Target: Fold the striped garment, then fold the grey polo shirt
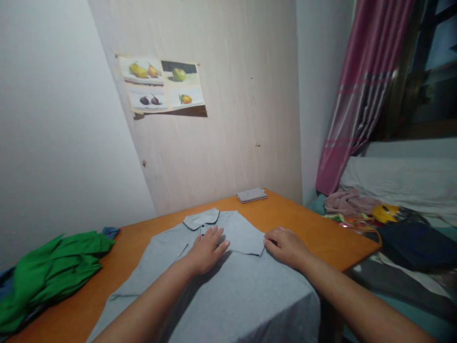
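A light grey polo shirt (232, 286) lies spread on the orange table (303, 219), its dark-edged collar (202, 220) toward the wall and its lower part near me. My left hand (209, 250) rests on the chest just below the buttons, fingers stretched out and holding nothing. At the hem of the right-hand sleeve (246, 240) is my right hand (285, 245), its fingers curled and closed on the sleeve's edge. The fingertips are partly hidden there. The other sleeve is partly covered by my left forearm.
A bunched green garment (60, 262) lies at the table's left, with blue cloth beside it. A folded checked cloth (252, 195) sits at the far corner. To the right, beyond the table edge, dark folded cloth (417, 243) and other items lie on a bed.
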`<state>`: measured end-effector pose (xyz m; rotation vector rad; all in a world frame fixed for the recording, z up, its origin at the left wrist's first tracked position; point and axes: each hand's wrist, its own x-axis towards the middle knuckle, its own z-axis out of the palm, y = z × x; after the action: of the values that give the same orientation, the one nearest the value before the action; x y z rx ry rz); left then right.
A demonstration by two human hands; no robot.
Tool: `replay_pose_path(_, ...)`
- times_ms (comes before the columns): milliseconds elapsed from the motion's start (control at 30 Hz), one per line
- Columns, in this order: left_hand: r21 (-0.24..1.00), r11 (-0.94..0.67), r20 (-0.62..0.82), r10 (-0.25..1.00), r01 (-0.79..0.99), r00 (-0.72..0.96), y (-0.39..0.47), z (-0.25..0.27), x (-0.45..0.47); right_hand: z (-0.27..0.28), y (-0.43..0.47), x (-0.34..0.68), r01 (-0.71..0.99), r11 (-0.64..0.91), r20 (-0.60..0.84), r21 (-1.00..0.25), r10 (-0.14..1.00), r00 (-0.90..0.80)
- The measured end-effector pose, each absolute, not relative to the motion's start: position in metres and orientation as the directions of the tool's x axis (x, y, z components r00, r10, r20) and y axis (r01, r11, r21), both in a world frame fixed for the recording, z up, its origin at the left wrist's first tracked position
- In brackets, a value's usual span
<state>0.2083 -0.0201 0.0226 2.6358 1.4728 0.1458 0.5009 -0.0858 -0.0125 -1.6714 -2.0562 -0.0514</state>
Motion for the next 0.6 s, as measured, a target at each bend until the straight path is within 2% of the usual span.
replay_pose_path(100,0.166,-0.401,0.054,0.916,0.901,0.398,-0.032,0.022,0.148,-0.011,-0.086,0.502,0.933,0.242,0.372,-0.268,0.919,-0.131)
replay_pose_path(267,0.252,-0.269,0.183,0.957,0.930,0.227,-0.066,0.010,0.054,-0.012,-0.086,0.502,0.937,0.246,0.345,-0.249,0.926,-0.152)
replay_pose_path(467,0.141,-0.176,0.118,0.980,0.974,0.160,-0.126,0.004,0.013,-0.009,-0.084,0.502,0.946,0.260,0.293,-0.195,0.936,-0.197)
replay_pose_path(600,0.082,-0.164,0.077,0.984,0.983,0.158,-0.147,0.002,0.013,0.006,-0.088,0.489,0.973,0.228,0.243,-0.043,0.947,-0.211)
